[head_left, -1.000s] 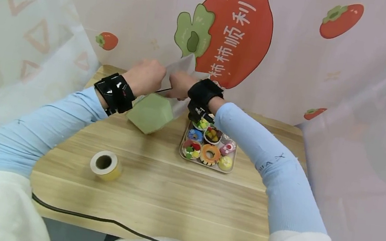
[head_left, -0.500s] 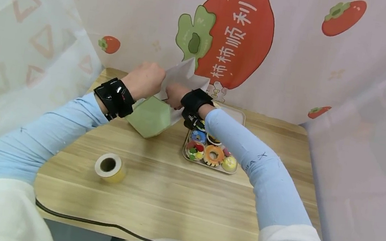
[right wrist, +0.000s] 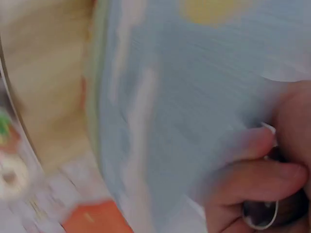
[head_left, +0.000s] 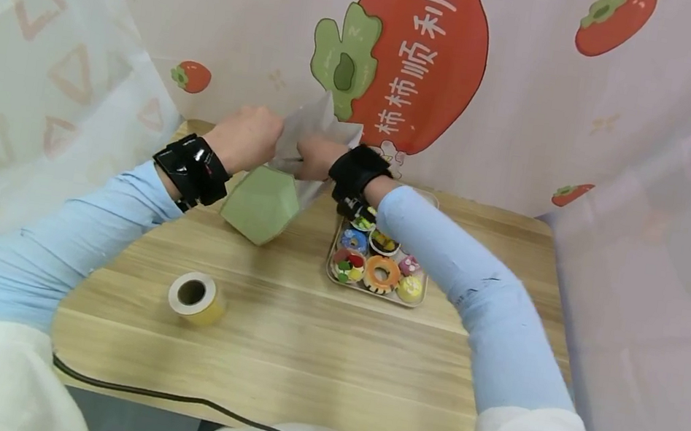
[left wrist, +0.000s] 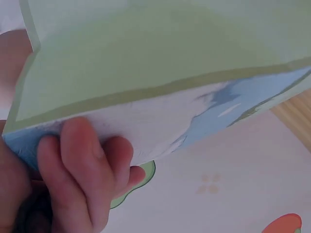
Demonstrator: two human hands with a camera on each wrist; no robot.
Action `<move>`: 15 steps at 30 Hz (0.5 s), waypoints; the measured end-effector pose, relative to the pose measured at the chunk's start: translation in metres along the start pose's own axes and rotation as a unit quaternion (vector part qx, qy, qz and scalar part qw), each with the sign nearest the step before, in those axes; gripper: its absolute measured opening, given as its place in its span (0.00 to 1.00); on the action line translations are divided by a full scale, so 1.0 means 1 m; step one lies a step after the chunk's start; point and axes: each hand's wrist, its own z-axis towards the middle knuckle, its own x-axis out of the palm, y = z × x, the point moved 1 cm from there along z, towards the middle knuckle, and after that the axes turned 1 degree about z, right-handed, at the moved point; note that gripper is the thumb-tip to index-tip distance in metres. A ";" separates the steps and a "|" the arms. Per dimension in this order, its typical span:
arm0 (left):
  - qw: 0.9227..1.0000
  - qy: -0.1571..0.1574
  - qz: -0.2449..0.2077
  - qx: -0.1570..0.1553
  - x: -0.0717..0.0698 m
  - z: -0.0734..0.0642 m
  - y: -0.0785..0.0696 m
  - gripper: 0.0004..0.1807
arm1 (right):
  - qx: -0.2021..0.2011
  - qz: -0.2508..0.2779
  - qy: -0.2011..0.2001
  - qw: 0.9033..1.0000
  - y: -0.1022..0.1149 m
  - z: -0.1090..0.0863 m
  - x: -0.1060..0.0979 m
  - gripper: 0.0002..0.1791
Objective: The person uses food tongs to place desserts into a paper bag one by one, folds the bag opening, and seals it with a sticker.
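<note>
A green-panelled paper bag (head_left: 262, 204), pale grey-white around its upper part, is held tilted over the back of the table. My left hand (head_left: 246, 139) grips its upper left edge; in the left wrist view, curled fingers (left wrist: 80, 160) lie against a blue and white printed side below the green panel. At the upper right, my right hand (head_left: 319, 157) pinches the bag's edge. The right wrist view is blurred, showing the bag's blue printed side (right wrist: 180, 107) and bent fingers (right wrist: 252, 182). The inside of the bag is hidden from me.
Right of the bag is a tray (head_left: 374, 295) of small toy foods, including an orange ring (head_left: 369, 281), partly covered by my right arm. A tape roll (head_left: 189, 313) stands at front left. A black cable (head_left: 194, 399) runs along the front edge. Printed curtains (head_left: 505, 120) surround the table.
My left hand has shifted slightly left, widening the gap between the hands at the bag's top. Both hands keep their hold, and the view has swayed a little.
</note>
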 end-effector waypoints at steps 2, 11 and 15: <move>1.000 0.010 -0.003 -0.007 -0.002 0.001 0.001 0.10 | 0.000 -0.019 -0.026 0.999 0.001 -0.025 -0.020 0.10; 0.999 0.022 -0.028 -0.020 0.000 0.001 0.006 0.13 | 0.054 0.106 -0.218 0.969 -0.046 -0.160 -0.035 0.20; 0.999 0.033 -0.031 -0.030 -0.003 0.000 0.006 0.13 | 0.079 0.130 -0.287 0.946 -0.074 -0.223 -0.006 0.20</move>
